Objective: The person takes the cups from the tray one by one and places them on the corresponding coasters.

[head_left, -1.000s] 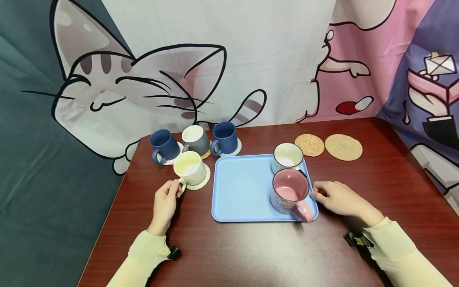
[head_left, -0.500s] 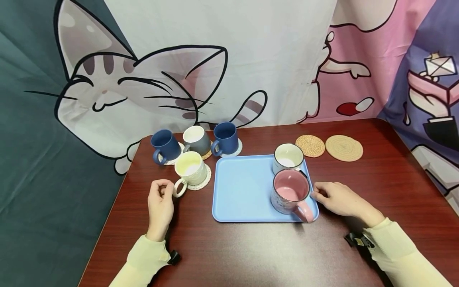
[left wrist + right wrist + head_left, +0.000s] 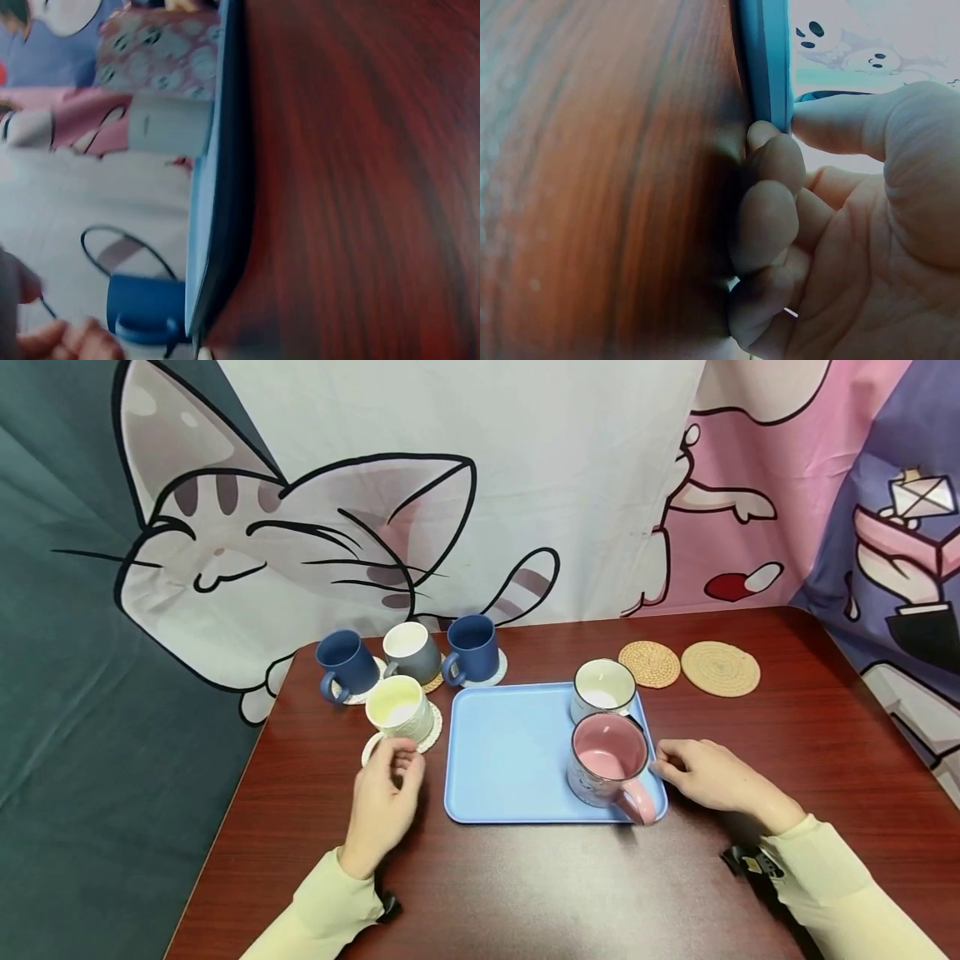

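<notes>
My left hand (image 3: 382, 806) is just in front of the cream mug (image 3: 400, 710), fingers loosely bent and holding nothing; it hides the mug's handle. That mug stands upright on a white coaster (image 3: 433, 733). With thumb and curled fingers, my right hand (image 3: 716, 777) pinches the right edge of the light blue tray (image 3: 502, 752); the right wrist view shows the thumb on one side of the tray rim (image 3: 769, 60) and the fingertips on the other. A pink-lined mug (image 3: 607, 756) and a white mug with a dark rim (image 3: 600, 687) stand on the tray's right side.
Behind the cream mug stand a blue mug (image 3: 345, 662), a grey-and-white mug (image 3: 414, 652) and another blue mug (image 3: 472, 647), all on coasters. Two woven coasters (image 3: 649, 664) lie at the back right. A cartoon-print curtain (image 3: 562, 485) hangs behind the brown table (image 3: 570, 893).
My left hand has let go of the cream mug's handle, drawn back to the left, then moved right toward the tray. My right hand keeps its grip on the tray.
</notes>
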`<move>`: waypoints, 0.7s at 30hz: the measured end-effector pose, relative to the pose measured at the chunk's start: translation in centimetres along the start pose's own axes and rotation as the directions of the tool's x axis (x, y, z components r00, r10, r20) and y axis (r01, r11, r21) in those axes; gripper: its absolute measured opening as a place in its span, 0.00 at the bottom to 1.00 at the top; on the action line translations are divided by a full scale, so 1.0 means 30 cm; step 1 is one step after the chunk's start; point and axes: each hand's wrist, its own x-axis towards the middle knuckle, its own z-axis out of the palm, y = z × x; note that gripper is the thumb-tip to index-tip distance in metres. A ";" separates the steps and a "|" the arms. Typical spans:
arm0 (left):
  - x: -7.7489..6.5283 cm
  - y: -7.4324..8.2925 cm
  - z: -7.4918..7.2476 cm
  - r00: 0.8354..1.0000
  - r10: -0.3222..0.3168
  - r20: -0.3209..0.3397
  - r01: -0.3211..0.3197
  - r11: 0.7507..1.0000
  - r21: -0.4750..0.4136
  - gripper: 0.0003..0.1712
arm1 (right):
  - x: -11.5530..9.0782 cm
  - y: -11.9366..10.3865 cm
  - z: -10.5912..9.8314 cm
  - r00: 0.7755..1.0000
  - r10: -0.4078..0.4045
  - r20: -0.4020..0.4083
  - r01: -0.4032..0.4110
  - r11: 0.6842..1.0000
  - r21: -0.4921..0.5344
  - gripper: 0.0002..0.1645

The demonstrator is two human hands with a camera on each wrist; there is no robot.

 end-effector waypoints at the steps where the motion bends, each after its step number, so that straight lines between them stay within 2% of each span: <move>1: -0.002 0.006 0.013 0.999 0.012 0.044 -0.015 0.997 0.072 0.09 | 0.000 0.001 -0.001 1.000 0.001 -0.001 -0.001 1.000 0.000 0.21; 3: -0.004 0.014 0.039 0.992 0.028 0.122 -0.053 0.976 0.210 0.10 | -0.001 0.000 -0.001 1.000 0.003 -0.002 -0.003 1.000 0.000 0.21; 6: -0.006 0.020 0.073 0.978 0.023 0.207 -0.098 0.927 0.363 0.12 | 0.000 -0.002 -0.001 1.000 0.001 -0.004 -0.001 1.000 0.003 0.21; 9: -0.001 0.017 0.102 0.967 0.007 0.257 -0.121 0.893 0.433 0.14 | 0.001 -0.004 0.001 1.000 -0.002 -0.005 0.002 1.000 0.001 0.21; 14: 0.025 0.011 0.130 0.946 -0.029 0.324 -0.139 0.865 0.483 0.15 | 0.003 -0.009 0.001 1.000 0.000 -0.005 0.000 1.000 0.002 0.21; 16: 0.038 0.011 0.129 0.929 -0.059 0.364 -0.139 0.859 0.493 0.15 | 0.004 -0.009 0.002 1.000 0.000 -0.006 0.000 1.000 0.001 0.21; 18: 0.055 0.014 0.123 0.908 -0.085 0.411 -0.138 0.864 0.484 0.15 | 0.004 -0.007 0.003 1.000 0.001 -0.006 -0.001 1.000 0.001 0.21; 21: 0.084 0.014 0.111 0.876 -0.108 0.470 -0.119 0.896 0.428 0.15 | -0.001 -0.004 0.001 1.000 0.006 -0.009 -0.006 1.000 0.003 0.21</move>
